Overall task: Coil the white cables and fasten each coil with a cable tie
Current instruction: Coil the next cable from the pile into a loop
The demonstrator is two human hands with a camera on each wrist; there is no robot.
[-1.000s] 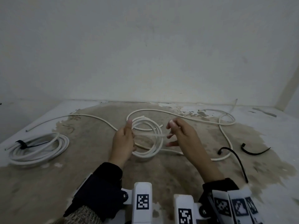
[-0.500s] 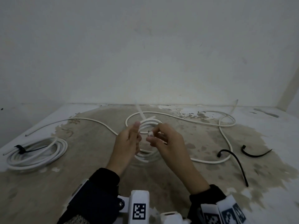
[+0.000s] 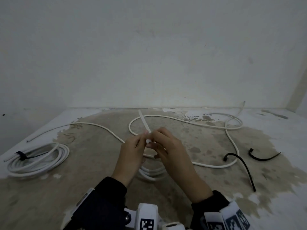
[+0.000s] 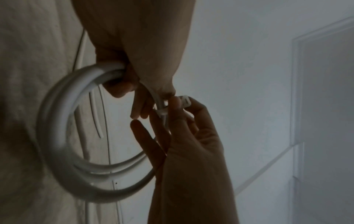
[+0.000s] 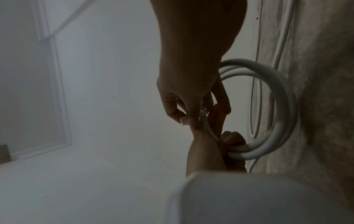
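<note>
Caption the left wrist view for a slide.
Left hand grips the white cable coil while the right hand pinches the head of a white cable tie at the coil.

The head camera looks forward and down from above the floor [image 3: 83,188] toward the wall [image 3: 149,55]. Each wrist camera sits close under its own hand, aimed along the fingers. All three views share the white coil [image 4: 55,133] held between the left hand [image 3: 132,151] and right hand [image 3: 167,150].
</note>
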